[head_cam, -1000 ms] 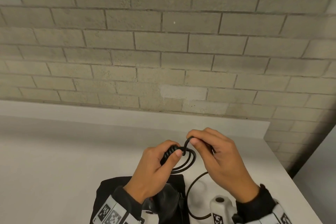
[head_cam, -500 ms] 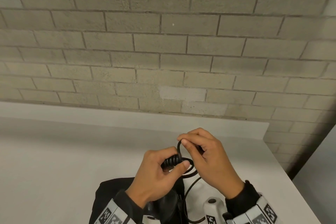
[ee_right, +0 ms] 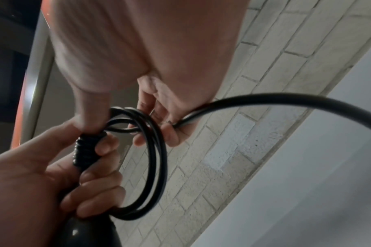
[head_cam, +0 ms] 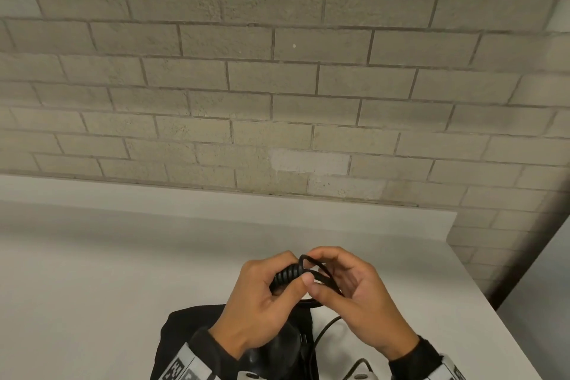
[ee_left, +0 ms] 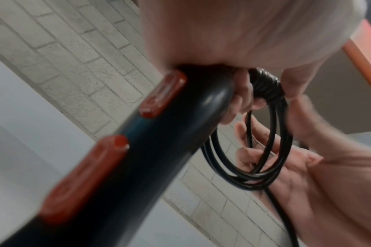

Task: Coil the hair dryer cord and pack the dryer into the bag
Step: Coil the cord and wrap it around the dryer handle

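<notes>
Head view shows both hands raised just above the near right part of a white table (head_cam: 123,271), in front of a brick wall (head_cam: 277,86). The left hand (head_cam: 253,302) is wrapped around the black hair dryer's handle (ee_left: 159,142), its thumb pressing on the ribbed strain relief (head_cam: 285,276) where the cord (head_cam: 311,265) leaves the handle. The right hand (head_cam: 357,296) pinches the cord between thumb and fingertips, holding a few loops gathered against the handle's end. In the left wrist view the handle carries two red switches (ee_left: 161,95). The loose cord (head_cam: 320,333) trails down to the table. A black bag (head_cam: 185,330) lies flat on the table beneath the left wrist.
</notes>
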Available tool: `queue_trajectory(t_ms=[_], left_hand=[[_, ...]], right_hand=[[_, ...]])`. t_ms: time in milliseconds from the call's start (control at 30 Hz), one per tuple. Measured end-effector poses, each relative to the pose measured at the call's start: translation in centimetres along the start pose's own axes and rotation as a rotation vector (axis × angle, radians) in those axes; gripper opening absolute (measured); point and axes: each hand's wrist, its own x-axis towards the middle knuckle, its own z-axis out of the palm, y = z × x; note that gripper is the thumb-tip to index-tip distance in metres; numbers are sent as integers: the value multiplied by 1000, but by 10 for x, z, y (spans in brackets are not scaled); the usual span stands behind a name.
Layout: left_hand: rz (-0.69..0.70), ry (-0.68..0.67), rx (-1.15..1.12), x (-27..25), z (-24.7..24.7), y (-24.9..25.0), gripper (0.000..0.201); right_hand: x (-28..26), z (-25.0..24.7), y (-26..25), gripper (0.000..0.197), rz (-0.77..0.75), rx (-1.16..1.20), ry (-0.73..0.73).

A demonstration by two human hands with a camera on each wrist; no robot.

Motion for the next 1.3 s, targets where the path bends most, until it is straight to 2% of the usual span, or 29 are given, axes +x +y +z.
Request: queue_trajectory(t_ms=[133, 400, 700, 800, 900, 967, 1033, 1067, 1133, 1233, 1300], left_hand=[[-8, 5, 15, 0, 0, -2, 26], [-69, 70, -65, 2, -1, -3, 26], [-58, 52, -72, 1, 2, 2, 22], [-76, 48, -58, 2, 1, 4, 21], [-114, 105, -91, 4, 1, 5, 13], [-142, 137, -110, 5, 2, 5, 14], [-158, 163, -128, 5, 2, 4, 14], [-161, 167, -132, 5, 1, 3, 13], [-159, 163, -137, 4, 0, 2, 12], [-146, 152, -138, 3, -1, 2, 10], [-119, 143, -122, 4, -2, 2, 17]], right_hand=[[5, -4, -3, 30, 39, -133, -21], [17, -16, -11, 15, 31, -238, -120], [22, -20, -15, 20, 73, -275, -249], [20, -13, -15, 23, 56, -297, -175], [11, 0, -8, 32, 15, -371, -17], [0, 13, -5, 41, -61, -432, 237], [-11, 25, -1, 30, -216, -477, 534], [-15, 32, 2, 19, -277, -520, 600], [-18, 45, 10, 9, -253, -605, 587], [-15, 58, 22, 28, -66, -794, 471], [-10, 63, 22, 30, 73, -818, 352]])
